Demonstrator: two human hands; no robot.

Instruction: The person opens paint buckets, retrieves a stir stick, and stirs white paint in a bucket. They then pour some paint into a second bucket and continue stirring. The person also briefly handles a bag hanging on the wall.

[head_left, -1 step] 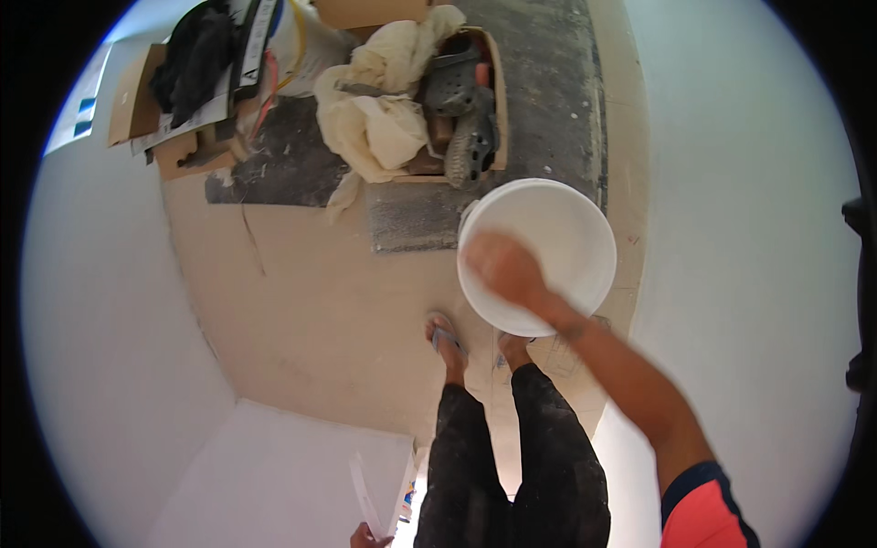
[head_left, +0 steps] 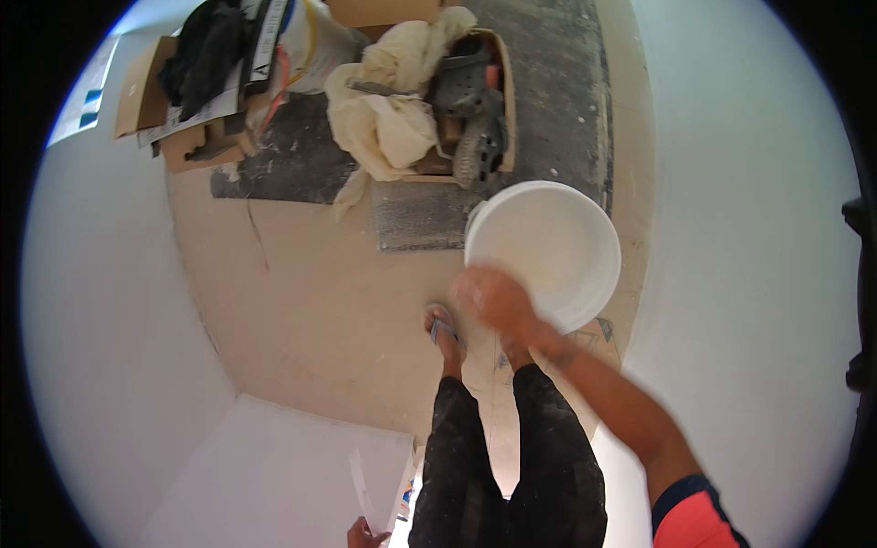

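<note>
A round white bucket (head_left: 607,215) stands on the floor in front of my feet, its inside pale. At its near left rim hovers my right hand (head_left: 496,300), blurred by motion. Its fingers look curled in, and whatever they may hold is hidden. Far to the lower left, my left hand (head_left: 365,533) is closed round the lower end of a long, thin, flat pale strip (head_left: 361,479), which points up and away. The strip's exact kind cannot be made out.
An open box (head_left: 510,100) with dark clogs (head_left: 461,87) and a cream cloth (head_left: 393,128) stands beyond the bucket on a dark mat (head_left: 557,82). Cardboard (head_left: 146,87) and a black cloth (head_left: 203,68) lie far left. Pale walls (head_left: 731,228) flank both sides.
My right hand has moved down and slightly left, from over the bucket's opening to its near rim. My left hand keeps its grip on the strip.
</note>
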